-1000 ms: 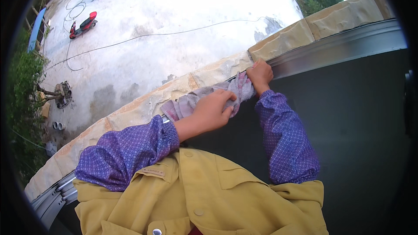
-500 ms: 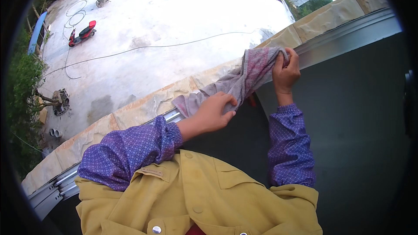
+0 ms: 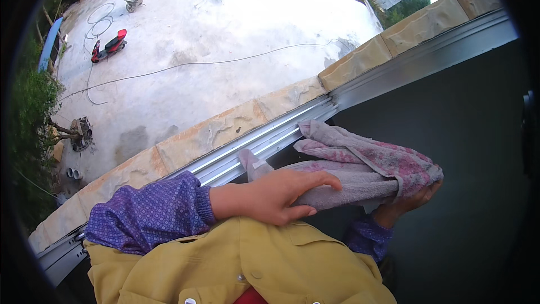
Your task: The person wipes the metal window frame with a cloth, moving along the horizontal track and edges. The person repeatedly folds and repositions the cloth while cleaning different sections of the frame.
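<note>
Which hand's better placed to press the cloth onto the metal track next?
Left hand, probably: it's nearer the metal track. The right hand holds the cloth's far end, away from the track.

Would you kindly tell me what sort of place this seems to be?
Probably a window or balcony opening, raised above a pale paved yard: grooved metal rails run along a rough stone ledge, and a red scooter appears small, seen from above.
</note>
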A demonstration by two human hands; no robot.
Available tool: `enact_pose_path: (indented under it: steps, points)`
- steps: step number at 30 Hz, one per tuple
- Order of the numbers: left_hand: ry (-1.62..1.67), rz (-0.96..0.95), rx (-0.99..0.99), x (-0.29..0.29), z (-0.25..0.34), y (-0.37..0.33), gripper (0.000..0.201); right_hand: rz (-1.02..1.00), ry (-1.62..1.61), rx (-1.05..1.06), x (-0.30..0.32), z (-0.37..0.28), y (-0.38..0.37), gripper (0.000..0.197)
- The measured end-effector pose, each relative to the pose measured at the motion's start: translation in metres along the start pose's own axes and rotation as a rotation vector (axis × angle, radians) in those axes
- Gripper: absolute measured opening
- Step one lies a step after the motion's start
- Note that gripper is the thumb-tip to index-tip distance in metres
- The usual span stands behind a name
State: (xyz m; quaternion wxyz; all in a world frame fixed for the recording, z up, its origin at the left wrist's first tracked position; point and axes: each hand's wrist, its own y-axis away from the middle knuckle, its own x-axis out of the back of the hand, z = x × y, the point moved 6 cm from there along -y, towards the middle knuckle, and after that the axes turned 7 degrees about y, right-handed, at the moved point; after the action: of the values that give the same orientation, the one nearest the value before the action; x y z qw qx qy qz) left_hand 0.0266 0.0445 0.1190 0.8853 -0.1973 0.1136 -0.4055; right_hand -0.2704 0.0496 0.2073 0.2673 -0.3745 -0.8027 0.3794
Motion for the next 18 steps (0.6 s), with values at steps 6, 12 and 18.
enact_pose_path:
  steps: [6,12,18]
  points:
    - [0.03,-0.089,-0.016,-0.017,0.0,-0.007,0.049,0.114,0.117,0.231,0.019,-0.066,-0.003,0.036]
    - [-0.134,0.025,0.02,-0.014,-0.018,0.015,0.024,0.036,0.045,0.087,-0.003,-0.044,0.009,0.038]
    - [-0.145,0.045,0.212,-0.005,-0.034,0.035,0.024,-0.151,-0.24,-0.273,-0.063,0.045,0.04,0.027]
